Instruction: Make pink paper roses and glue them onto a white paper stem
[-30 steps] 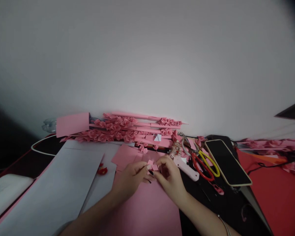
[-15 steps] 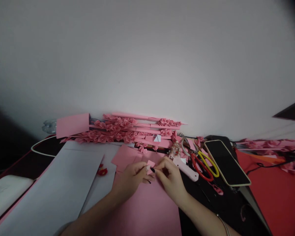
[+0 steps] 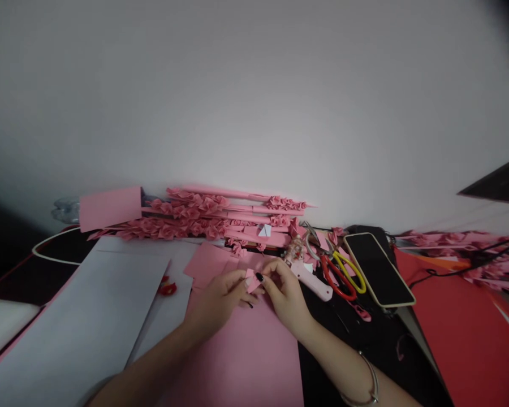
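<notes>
"So, what's in the grip?"
"The left hand (image 3: 218, 299) and right hand (image 3: 287, 297) both pinch a small pink paper (image 3: 253, 284) between them."
"What changed?"
"The right thumb (image 3: 259, 277) has moved up onto the paper. It looks like a fold is being pressed, but it's too small to be sure."
"What's around it?"
"A big pink sheet (image 3: 246, 362) is under the grip, and a phone (image 3: 379, 269) is off to the right."

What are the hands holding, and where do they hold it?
A small piece of pink paper: the left hand pinches its left side, the right hand its right side.
</notes>
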Action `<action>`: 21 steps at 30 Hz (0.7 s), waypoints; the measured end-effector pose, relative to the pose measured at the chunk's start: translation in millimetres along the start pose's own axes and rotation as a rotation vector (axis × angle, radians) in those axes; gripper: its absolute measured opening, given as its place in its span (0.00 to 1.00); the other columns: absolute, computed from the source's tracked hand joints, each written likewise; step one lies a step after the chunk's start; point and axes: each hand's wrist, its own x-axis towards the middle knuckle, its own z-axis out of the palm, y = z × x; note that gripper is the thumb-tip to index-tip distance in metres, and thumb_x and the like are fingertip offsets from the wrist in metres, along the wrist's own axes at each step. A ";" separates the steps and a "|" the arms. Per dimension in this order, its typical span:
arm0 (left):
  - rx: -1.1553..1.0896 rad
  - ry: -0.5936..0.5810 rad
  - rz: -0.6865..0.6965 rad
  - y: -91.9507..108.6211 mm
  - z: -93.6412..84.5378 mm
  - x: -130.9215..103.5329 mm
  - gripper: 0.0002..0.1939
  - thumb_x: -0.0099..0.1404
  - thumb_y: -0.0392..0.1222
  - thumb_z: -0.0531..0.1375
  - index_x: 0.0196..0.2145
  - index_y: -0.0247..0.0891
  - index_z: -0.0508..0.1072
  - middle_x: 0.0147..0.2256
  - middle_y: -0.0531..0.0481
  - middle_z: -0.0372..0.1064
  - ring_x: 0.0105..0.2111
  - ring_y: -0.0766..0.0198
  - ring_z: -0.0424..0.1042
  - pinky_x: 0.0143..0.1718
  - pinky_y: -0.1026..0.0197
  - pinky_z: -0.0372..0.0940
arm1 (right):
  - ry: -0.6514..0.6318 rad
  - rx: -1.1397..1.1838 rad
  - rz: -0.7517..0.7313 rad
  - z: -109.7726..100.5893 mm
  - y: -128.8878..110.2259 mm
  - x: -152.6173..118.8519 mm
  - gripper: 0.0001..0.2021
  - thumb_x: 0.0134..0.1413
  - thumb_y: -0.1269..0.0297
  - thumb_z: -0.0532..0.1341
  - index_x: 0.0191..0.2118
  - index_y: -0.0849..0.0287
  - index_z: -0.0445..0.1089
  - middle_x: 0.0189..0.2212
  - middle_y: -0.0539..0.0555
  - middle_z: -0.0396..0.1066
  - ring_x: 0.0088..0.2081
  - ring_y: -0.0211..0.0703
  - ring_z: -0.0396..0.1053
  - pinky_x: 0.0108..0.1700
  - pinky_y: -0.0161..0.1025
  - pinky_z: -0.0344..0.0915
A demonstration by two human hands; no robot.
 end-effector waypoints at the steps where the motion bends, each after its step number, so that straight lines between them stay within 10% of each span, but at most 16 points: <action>1: 0.000 -0.003 0.001 0.1 0.0 -0.1 0.17 0.63 0.51 0.55 0.39 0.35 0.71 0.36 0.45 0.75 0.33 0.60 0.76 0.36 0.60 0.69 | -0.002 -0.002 0.003 0.3 -0.4 -0.3 0.05 0.57 0.70 0.56 0.30 0.58 0.62 0.28 0.50 0.62 0.30 0.38 0.61 0.32 0.35 0.59; 21: 0.043 -0.074 0.055 0.5 -1.2 -0.7 0.14 0.64 0.48 0.54 0.38 0.35 0.70 0.36 0.46 0.73 0.32 0.63 0.74 0.37 0.60 0.68 | -0.033 -0.057 0.063 2.2 0.5 -1.8 0.05 0.59 0.69 0.51 0.31 0.56 0.56 0.25 0.47 0.58 0.26 0.37 0.58 0.29 0.35 0.57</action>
